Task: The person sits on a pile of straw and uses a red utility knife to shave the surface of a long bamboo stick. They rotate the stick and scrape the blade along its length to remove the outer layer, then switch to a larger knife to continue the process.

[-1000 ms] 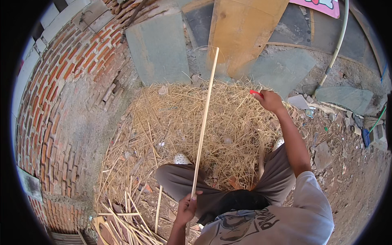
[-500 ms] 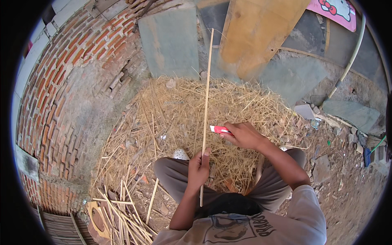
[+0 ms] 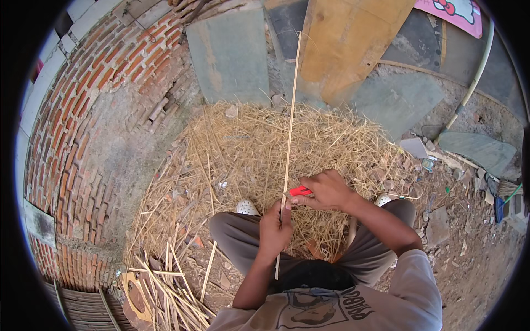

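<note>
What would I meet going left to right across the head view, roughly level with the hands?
Brick wall, white shoe above the left knee, left hand, red tool, right hand, grey slab, blue object.

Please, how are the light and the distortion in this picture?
In the head view, light looks soft, with no hard shadow across the straw; there too, the brick wall bends near the picture's rim, while the pale strip looks nearly straight.

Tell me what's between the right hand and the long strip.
Head view: the red tool held in the right hand lies there, pointing toward the long strip; contact is unclear.
</note>
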A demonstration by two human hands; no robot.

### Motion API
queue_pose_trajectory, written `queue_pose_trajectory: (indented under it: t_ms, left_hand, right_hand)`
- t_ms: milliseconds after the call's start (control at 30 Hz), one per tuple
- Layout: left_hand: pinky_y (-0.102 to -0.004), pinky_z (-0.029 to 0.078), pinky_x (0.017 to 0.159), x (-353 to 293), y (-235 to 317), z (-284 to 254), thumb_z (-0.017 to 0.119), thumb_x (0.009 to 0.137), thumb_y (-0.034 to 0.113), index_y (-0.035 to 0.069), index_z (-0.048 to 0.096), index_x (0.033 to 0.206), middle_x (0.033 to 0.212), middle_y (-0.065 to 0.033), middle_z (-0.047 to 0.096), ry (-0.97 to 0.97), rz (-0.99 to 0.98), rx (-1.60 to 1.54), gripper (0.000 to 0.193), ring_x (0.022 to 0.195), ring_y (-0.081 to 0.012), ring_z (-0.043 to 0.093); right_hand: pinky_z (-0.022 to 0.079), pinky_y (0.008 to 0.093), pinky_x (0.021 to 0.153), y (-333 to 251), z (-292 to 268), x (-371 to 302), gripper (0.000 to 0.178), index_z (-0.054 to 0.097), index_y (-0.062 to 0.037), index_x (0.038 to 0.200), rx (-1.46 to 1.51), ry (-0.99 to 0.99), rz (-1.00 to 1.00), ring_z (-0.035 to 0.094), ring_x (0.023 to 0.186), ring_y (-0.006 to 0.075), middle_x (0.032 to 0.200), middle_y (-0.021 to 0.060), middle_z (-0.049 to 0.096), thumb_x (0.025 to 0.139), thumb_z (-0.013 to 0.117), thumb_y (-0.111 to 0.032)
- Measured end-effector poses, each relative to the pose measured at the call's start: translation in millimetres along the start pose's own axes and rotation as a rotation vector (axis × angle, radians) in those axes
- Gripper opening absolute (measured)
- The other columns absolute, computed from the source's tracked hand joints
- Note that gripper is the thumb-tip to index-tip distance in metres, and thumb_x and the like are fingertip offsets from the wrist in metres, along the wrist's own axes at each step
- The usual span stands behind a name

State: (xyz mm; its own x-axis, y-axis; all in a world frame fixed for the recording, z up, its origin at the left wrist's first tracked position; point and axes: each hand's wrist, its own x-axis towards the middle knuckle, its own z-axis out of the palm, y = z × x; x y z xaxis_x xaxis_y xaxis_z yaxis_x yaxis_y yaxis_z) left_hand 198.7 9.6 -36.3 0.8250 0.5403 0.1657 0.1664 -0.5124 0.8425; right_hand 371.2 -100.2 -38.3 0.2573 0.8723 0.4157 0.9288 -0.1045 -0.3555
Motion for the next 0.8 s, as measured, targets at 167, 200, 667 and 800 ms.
queue_pose_trajectory:
  t_ms: [167, 200, 667, 800]
  left_hand:
    - [-0.0451, 0.044, 0.053, -10.5, 14.3, -3.0, 0.05, 0.097, 0.017, 0.003, 0.059, 0.106, 0.064, -0.0195, 0.057, -0.076, -0.027, 0.188, 0.019, 0.058, -0.0376, 0.06]
    - [-0.0468, 0.044, 0.053, -10.8, 17.5, -4.5, 0.05, 0.097, 0.016, 0.003, 0.059, 0.106, 0.064, -0.0204, 0.058, -0.07, -0.014, 0.161, 0.018, 0.06, -0.04, 0.06]
    - [-0.0501, 0.044, 0.052, -30.7, 21.5, -20.9, 0.051, 0.096, 0.016, 0.002, 0.057, 0.107, 0.059, -0.0208, 0.056, -0.146, 0.063, 0.365, 0.019, 0.059, -0.0434, 0.059]
    - [-0.0455, 0.044, 0.054, -39.3, 21.9, -29.6, 0.051, 0.097, 0.017, 0.002, 0.059, 0.105, 0.065, -0.0215, 0.057, -0.182, -0.017, 0.328, 0.019, 0.063, -0.0426, 0.06]
  right_hand:
    - [0.043, 0.0396, 0.043, 21.6, 11.4, 2.9, 0.058, 0.058, -0.0104, 0.066, -0.116, 0.113, 0.101, 0.056, 0.044, 0.0286, 0.05, 0.0091, 0.054, 0.082, 0.058, -0.066]
    - [0.043, 0.039, 0.043, 23.0, 10.4, 4.2, 0.058, 0.058, -0.0107, 0.065, -0.121, 0.108, 0.103, 0.056, 0.043, 0.0277, 0.05, 0.0086, 0.054, 0.081, 0.058, -0.066]
    - [0.044, 0.0344, 0.044, 28.1, 22.9, -1.0, 0.061, 0.061, -0.0111, 0.065, -0.22, 0.379, -0.12, 0.054, 0.042, 0.0196, 0.048, 0.0016, 0.052, 0.073, 0.063, -0.071]
    - [0.044, 0.0352, 0.045, 30.6, 26.6, -0.2, 0.06, 0.061, -0.0113, 0.064, -0.24, 0.372, -0.072, 0.055, 0.044, 0.0194, 0.05, 0.0022, 0.053, 0.072, 0.064, -0.071]
